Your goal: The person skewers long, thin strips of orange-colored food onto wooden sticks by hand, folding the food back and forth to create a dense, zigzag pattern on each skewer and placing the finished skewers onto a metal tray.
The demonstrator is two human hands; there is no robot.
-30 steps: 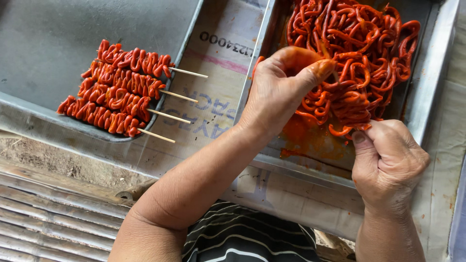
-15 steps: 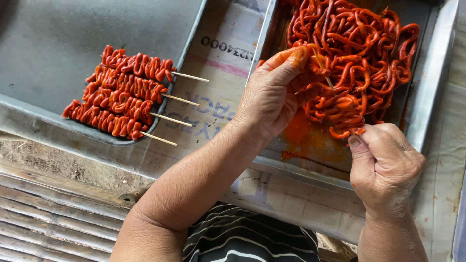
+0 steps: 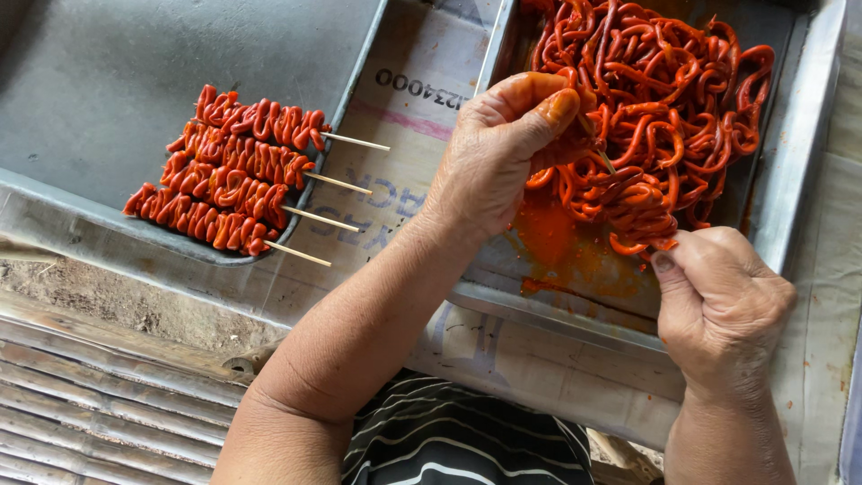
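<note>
A heap of red-orange marinated strands point(image 3: 669, 99) fills the steel tray point(image 3: 795, 144) at the upper right. My left hand point(image 3: 503, 148) reaches over the tray's near corner and pinches some of these strands between thumb and fingers. A thin wooden skewer point(image 3: 600, 151) shows just beyond its fingertips. My right hand point(image 3: 723, 301) is closed at the tray's near rim, gripping the lower end of a strand that hangs from the pile. Several finished skewers point(image 3: 229, 175) of folded red strands lie side by side in the grey tray point(image 3: 108, 81) at the left.
Printed paper sheets point(image 3: 404, 153) cover the table under and between the trays. Orange sauce stains the bare floor of the right tray point(image 3: 561, 247). Bamboo slats point(image 3: 81, 395) run along the lower left. My striped shirt point(image 3: 467, 440) is at the bottom.
My left hand's fingers lifted off the pile, then curled back down to pinch strands. My right hand stayed almost in place at the tray's near rim.
</note>
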